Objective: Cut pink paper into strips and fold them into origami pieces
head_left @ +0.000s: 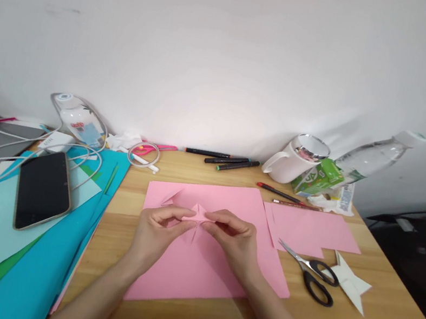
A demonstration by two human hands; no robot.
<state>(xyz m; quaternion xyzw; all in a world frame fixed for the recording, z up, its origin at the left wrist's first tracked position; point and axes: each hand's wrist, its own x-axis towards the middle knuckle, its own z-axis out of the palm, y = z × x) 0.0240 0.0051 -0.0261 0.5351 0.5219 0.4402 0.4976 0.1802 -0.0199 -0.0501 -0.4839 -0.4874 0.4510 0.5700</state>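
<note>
Between my two hands is a small folded piece of pink paper (198,213), its pointed tip facing away from me. My left hand (162,227) pinches its left side between thumb and fingers. On the opposite side my right hand (230,237) grips it the same way. Both hands are over a large pink sheet (201,273) lying on the wooden table. A small folded pink piece (172,196) rests near the sheet's upper left, just beyond my left hand. Parts of the held paper are hidden by my fingertips.
Black-handled scissors (314,276) and a white paper star (350,282) lie at right, below pink strips (311,229). Behind stand a white mug (289,159), a green carton (319,178) and a tilted bottle (374,155). Markers (233,162) line the wall. Left: a phone (44,190) on coloured paper (51,257).
</note>
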